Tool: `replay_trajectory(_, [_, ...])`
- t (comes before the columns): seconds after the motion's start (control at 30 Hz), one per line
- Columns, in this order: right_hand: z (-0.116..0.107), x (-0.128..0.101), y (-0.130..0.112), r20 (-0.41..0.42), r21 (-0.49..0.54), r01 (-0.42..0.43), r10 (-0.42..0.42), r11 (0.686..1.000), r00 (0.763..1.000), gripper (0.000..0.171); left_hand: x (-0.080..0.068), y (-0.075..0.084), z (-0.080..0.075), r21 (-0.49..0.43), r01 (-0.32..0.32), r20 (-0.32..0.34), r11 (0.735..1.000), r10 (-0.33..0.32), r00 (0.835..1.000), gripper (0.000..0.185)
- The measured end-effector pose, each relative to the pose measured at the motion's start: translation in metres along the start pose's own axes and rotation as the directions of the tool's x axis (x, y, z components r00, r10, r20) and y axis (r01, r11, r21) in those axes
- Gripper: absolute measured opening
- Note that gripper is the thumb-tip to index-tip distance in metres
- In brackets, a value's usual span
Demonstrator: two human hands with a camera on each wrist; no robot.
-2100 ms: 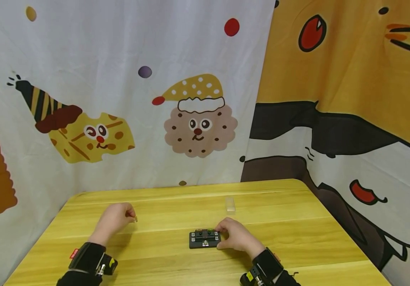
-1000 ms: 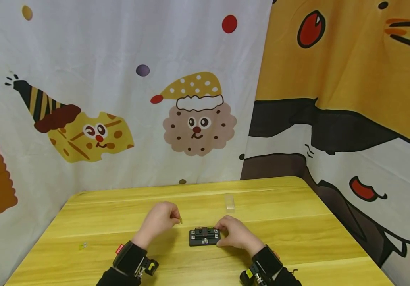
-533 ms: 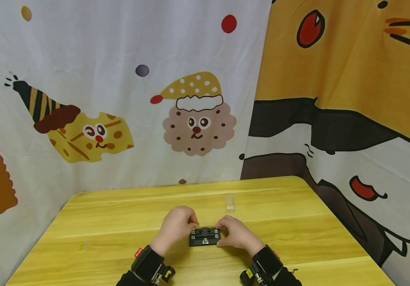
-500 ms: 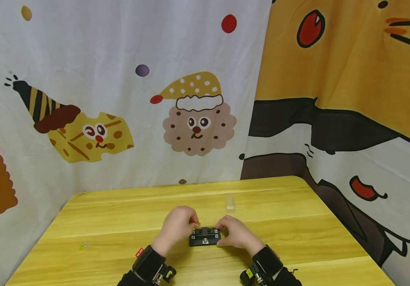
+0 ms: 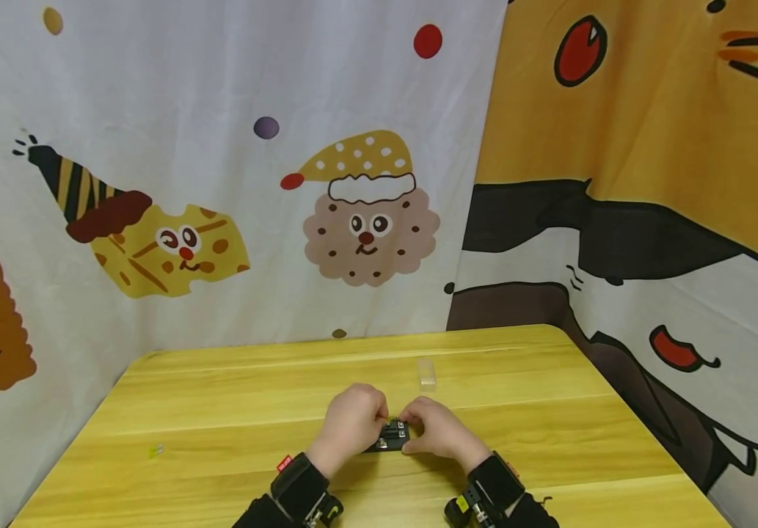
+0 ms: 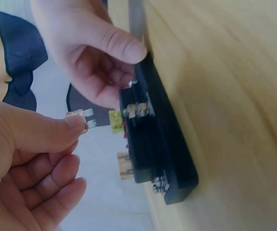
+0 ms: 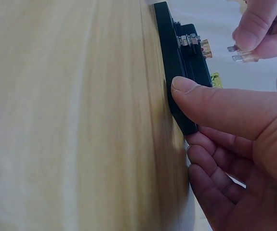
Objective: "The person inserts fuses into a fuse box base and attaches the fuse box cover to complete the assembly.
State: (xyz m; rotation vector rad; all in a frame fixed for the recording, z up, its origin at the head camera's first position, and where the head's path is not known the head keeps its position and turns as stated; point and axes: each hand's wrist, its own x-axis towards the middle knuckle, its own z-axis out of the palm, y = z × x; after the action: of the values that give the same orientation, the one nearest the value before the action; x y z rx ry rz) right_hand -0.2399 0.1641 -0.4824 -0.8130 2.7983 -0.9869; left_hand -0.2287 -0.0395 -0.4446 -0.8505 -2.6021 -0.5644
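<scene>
A black fuse block with screw terminals lies on the table, partly covered by my left hand in the head view. My left hand is over its left half, thumb and index finger pinching a pale orange blade fuse. In the left wrist view, the fuse's two metal prongs point at the block, with a gap between. A yellow fuse and a pale orange fuse stand in the block's slots. My right hand grips the block's right end, thumb on the near edge.
Behind the hands a small clear plastic box stands on the wooden table. Far to the left lies a small yellow-green and clear piece. A printed curtain hangs behind the table.
My left hand has carried the pinched fuse rightward from the table's left side to over the fuse block. The right hand has kept its grip on the block's right end.
</scene>
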Motion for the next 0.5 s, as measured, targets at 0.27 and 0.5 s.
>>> replay_trajectory(0.27, [0.000, 0.000, -0.001, -0.002, 0.007, -0.009, 0.009, 1.000, 1.000, 0.040, 0.003, 0.004, 0.010, 0.071, -0.011, 0.011, 0.997, 0.010, 1.000, 0.022])
replay_trajectory(0.5, [0.000, 0.000, 0.000, -0.004, 0.022, -0.004, 0.004, 1.000, 1.000, 0.039, 0.005, 0.006, 0.012, 0.089, 0.025, 0.011, 0.996, -0.026, 1.000, 0.023])
